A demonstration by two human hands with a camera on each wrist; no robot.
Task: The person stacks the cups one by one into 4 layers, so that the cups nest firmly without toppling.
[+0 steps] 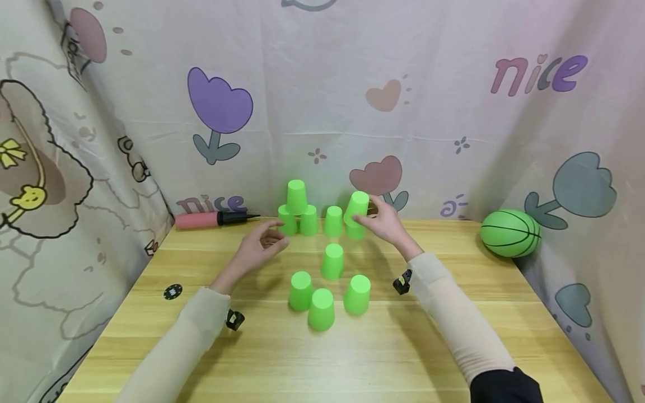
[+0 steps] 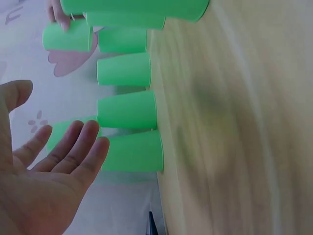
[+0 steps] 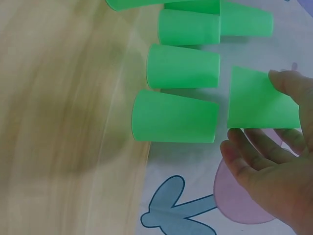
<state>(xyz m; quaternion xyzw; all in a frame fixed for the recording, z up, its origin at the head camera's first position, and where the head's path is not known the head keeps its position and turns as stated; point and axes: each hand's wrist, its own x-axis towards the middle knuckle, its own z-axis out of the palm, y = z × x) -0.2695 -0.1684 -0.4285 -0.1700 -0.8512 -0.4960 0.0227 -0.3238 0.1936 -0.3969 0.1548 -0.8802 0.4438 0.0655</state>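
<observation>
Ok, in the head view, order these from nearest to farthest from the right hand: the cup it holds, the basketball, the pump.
1. Green cup, held in the right hand, back row.
2. Green basketball, far right.
3. Pink pump, far left.

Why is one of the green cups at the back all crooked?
The top cup on the right leans sideways because the right hand is holding it above the back-row cups, not resting flat. The other top cup sits straight on two cups. The left hand is open and holds nothing. Nothing looks spilled or broken.
</observation>
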